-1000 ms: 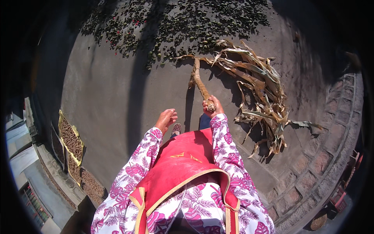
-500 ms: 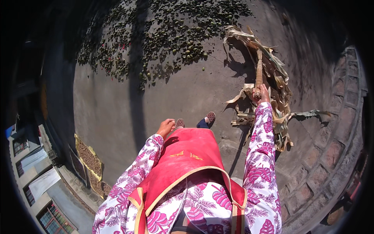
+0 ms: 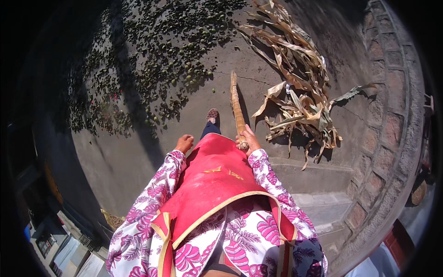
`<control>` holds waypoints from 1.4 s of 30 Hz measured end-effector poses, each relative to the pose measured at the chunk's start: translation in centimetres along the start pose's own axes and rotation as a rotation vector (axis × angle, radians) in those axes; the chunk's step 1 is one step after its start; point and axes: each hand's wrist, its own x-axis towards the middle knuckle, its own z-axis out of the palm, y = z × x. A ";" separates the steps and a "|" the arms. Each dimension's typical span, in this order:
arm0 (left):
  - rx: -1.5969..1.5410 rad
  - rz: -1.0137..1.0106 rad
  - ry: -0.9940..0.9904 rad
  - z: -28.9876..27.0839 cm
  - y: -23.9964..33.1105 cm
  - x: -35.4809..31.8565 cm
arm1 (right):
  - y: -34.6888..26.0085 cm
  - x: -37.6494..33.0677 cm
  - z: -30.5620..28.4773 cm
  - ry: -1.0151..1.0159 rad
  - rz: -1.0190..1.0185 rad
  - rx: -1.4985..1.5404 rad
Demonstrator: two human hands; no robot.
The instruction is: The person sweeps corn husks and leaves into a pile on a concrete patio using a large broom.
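My right hand (image 3: 249, 140) grips the thick lower end of a segmented tan stalk (image 3: 238, 108), which points away from me and tapers toward its frayed far tip. My fingers wrap round it just in front of my red apron (image 3: 217, 168). Low at my left side, my left hand (image 3: 184, 143) is loosely curled, and no object shows in it. To the right of the stalk, apart from it, a heap of dry tan husk leaves (image 3: 307, 99) lies on the ground, with a few green-grey leaves among them.
Many small green fruits (image 3: 189, 74) and dark bits spread over the concrete ground (image 3: 203, 101) at the far left. A curved stone-block edging (image 3: 385, 138) runs along the right. Concrete steps (image 3: 318, 203) lie at the near right. One shoe (image 3: 212, 114) shows ahead of the apron.
My right hand has brought the stalk left and nearer to my body, away from the husk leaves. The view has turned, and the leaf heap is now more fully visible.
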 end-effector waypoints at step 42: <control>0.416 0.109 -0.235 13.7 32.6 10.8 | -34.2 3.7 -11.3 -0.033 -0.452 1.039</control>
